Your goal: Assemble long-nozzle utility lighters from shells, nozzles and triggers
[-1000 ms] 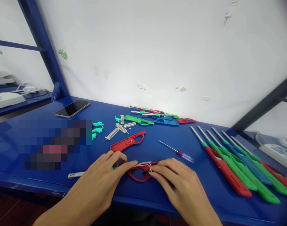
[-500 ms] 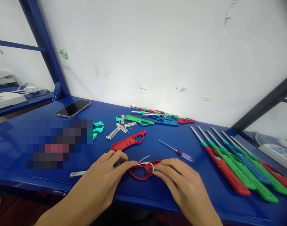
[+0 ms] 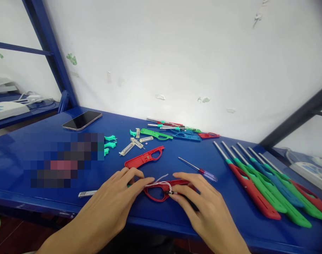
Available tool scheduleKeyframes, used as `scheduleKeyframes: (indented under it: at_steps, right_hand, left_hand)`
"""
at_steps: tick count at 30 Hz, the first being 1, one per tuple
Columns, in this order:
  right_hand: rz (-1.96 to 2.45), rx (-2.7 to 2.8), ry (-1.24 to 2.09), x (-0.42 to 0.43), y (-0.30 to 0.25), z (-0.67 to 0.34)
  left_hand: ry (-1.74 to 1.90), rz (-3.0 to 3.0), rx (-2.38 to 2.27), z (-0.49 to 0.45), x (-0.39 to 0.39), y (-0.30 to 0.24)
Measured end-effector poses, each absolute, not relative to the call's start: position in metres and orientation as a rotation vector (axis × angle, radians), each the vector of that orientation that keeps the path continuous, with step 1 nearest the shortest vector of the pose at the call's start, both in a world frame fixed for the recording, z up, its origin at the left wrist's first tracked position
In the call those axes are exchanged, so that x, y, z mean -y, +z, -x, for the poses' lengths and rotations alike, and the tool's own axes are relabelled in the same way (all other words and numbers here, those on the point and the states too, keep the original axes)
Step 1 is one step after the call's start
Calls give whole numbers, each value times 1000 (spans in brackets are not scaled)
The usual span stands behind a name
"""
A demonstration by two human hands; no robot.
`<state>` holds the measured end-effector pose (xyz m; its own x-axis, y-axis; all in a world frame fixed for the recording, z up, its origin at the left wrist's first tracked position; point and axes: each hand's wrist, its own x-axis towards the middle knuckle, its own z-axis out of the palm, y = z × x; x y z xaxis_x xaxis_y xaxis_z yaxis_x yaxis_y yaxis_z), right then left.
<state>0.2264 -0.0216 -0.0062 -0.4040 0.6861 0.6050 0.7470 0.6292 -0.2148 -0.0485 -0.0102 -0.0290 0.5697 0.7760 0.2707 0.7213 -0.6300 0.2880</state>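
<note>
A red lighter shell half [image 3: 161,190] lies near the front edge of the blue table [image 3: 44,120], with thin white wires [image 3: 159,181] over it and a metal tube [image 3: 87,193] sticking out to the left. My left hand [image 3: 115,204] rests on the shell's left end, fingers curled down, pinching it. My right hand [image 3: 200,208] presses its fingertips on the shell's right part at the wires. A second red shell half [image 3: 143,157] lies just beyond.
A small screwdriver [image 3: 199,170] lies right of centre. Several finished long lighters [image 3: 266,180] are lined up at the right. Loose green, blue and red parts [image 3: 176,132], clear tubes [image 3: 130,145] and a phone [image 3: 82,120] sit farther back. A blurred patch covers the left.
My right hand's fingers have spread and shifted slightly on the red shell; the white wires have lifted a little. My left hand has barely moved.
</note>
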Motion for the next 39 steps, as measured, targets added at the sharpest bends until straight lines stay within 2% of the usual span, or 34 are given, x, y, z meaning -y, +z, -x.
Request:
scheduleKeyframes:
  at_steps: [39]
  right_hand:
    - [1044,2192,-45,22,-8,-228]
  left_hand:
    - [570,-2638,-1282,44,11,-18]
